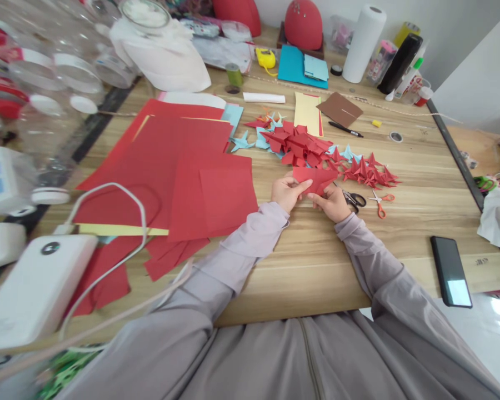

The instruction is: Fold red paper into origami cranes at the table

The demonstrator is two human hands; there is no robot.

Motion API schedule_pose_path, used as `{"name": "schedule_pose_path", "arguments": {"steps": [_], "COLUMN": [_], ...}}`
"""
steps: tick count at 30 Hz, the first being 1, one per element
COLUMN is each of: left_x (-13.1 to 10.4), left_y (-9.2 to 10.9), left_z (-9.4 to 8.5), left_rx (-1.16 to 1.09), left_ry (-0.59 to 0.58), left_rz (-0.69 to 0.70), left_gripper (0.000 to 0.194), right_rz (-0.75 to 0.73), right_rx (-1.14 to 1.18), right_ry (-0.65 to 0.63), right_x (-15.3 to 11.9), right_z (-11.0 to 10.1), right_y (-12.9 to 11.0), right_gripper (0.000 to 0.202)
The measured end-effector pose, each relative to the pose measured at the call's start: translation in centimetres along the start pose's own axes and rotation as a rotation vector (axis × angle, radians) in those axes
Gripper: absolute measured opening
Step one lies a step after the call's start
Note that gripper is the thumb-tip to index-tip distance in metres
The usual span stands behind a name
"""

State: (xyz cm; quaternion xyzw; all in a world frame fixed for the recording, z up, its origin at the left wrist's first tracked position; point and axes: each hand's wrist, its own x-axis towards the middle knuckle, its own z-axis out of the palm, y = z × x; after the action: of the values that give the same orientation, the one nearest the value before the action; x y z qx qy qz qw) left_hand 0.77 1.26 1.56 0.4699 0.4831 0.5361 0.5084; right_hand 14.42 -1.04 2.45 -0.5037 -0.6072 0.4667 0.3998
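Observation:
Between my two hands is a piece of red paper [316, 179], partly folded, held just above the table. My left hand [289, 191] pinches its left side, thumb on top. At its lower right edge, my right hand [332, 202] grips it between thumb and fingers. Right behind it lies a heap of folded red paper pieces [298, 141], with red paper stars [369, 171] to the right and a light blue paper star [242, 141] to the left. Black-handled scissors [355, 200] lie beside my right hand, partly hidden by it.
Large red sheets [183, 144] cover the table's left side. Orange-handled scissors [382, 204] and a phone [450, 271] lie on the right. A white power bank [37, 289] with a cable sits front left. Farther back are a black pen [345, 129], a yellow tape measure [266, 59] and a paper roll [364, 44].

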Motion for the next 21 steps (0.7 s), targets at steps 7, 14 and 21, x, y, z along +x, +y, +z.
{"name": "schedule_pose_path", "arguments": {"steps": [7,14,21], "left_x": [0.28,0.3,-0.38], "left_y": [-0.49,-0.27,0.24], "left_z": [-0.1,-0.07,-0.41], "left_rx": [0.025,-0.015,0.023], "left_ry": [0.039,0.049,-0.139], "left_rz": [-0.057,-0.116,-0.133], "left_gripper": [0.048,0.058,0.046], "right_rz": [-0.043,-0.034,-0.015], "right_rx": [-0.015,0.001,0.038], "right_ry": [-0.044,-0.044,-0.022], "right_x": [0.05,0.0,-0.08], "right_z": [-0.07,-0.02,-0.19], "right_y": [0.17,-0.02,0.11], "right_gripper": [0.043,0.044,0.035]}}
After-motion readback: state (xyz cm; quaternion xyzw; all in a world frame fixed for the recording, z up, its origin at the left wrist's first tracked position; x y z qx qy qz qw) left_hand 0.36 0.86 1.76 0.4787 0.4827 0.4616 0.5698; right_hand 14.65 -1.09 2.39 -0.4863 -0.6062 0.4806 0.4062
